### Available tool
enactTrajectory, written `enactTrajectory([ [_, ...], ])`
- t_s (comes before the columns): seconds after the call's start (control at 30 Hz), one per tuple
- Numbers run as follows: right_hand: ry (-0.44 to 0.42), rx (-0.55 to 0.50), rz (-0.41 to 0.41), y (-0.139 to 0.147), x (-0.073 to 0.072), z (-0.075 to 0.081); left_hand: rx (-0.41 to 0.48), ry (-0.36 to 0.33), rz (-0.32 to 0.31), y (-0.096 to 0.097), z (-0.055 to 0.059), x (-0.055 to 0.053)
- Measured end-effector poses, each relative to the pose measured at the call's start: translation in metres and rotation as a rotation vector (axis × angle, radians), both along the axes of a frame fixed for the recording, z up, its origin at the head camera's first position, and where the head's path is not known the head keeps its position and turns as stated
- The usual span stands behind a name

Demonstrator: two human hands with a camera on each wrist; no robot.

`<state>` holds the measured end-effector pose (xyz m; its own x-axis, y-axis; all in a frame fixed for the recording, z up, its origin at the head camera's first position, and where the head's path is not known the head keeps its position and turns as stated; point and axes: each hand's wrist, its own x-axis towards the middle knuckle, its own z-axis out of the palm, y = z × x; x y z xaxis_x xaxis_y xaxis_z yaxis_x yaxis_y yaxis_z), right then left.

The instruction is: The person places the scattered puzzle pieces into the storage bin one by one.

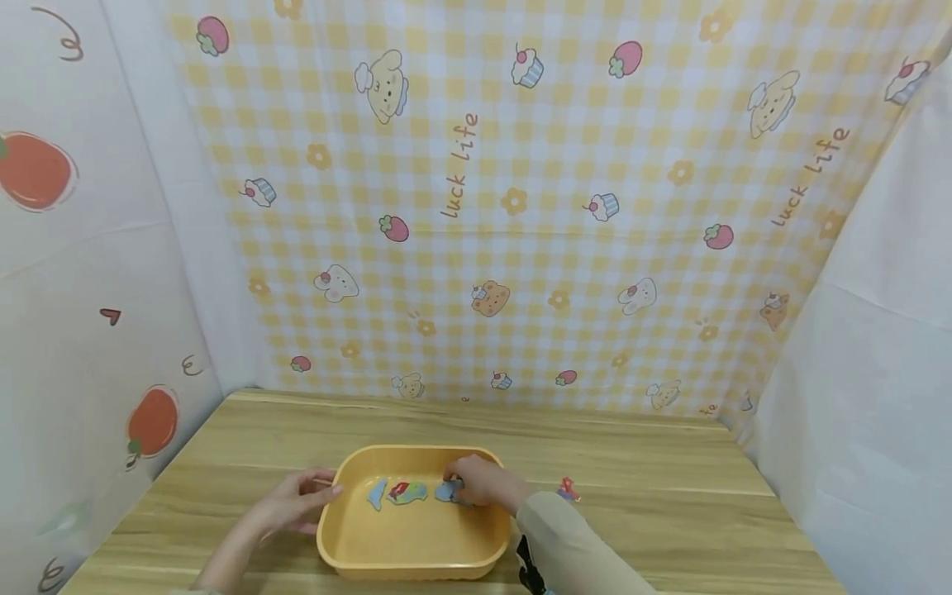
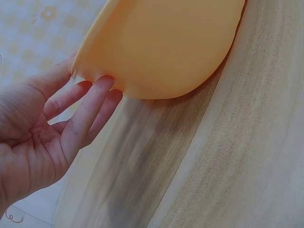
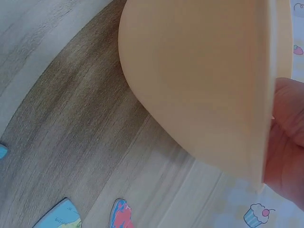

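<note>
A yellow plastic basin (image 1: 416, 549) stands on the table. My left hand (image 1: 297, 504) grips its left rim, thumb at the edge and fingers against the outer wall; in the left wrist view this hand (image 2: 52, 116) shows palm up. Inside the basin, my right hand (image 1: 479, 482) pinches a flat blue printed piece (image 1: 446, 492), partly covered by the fingers. To its left lie a red, green and blue piece (image 1: 407, 493) and a light blue pointed piece (image 1: 377, 494). The basin wall (image 3: 199, 85) hides most of the right hand (image 3: 289, 142) in the right wrist view.
Right of the basin, a red and blue piece (image 1: 568, 489) lies on the wooden table (image 1: 654, 512). Close to the basin in the right wrist view are a pink and blue piece (image 3: 122, 216) and a blue pointed piece (image 3: 61, 216). A checked cloth (image 1: 521, 248) hangs behind.
</note>
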<state>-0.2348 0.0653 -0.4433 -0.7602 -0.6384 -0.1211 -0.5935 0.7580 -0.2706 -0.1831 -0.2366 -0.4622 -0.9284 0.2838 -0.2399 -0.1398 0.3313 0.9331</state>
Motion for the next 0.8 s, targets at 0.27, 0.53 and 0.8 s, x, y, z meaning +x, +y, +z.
enactTrajectory([
  [0.27, 0.006, -0.006, -0.017, 0.0025, -0.001, 0.0015, -0.009, -0.011, 0.009, 0.0008, 0.0015, 0.0005],
  [0.53, 0.021, -0.074, -0.019, 0.0042, -0.0025, 0.005, -0.005, -0.006, 0.001, -0.0005, 0.0024, 0.0011],
  [0.8, 0.03, -0.179, -0.013, 0.0089, -0.0025, 0.0097, 0.023, 0.012, -0.022, -0.0002, 0.001, 0.0018],
])
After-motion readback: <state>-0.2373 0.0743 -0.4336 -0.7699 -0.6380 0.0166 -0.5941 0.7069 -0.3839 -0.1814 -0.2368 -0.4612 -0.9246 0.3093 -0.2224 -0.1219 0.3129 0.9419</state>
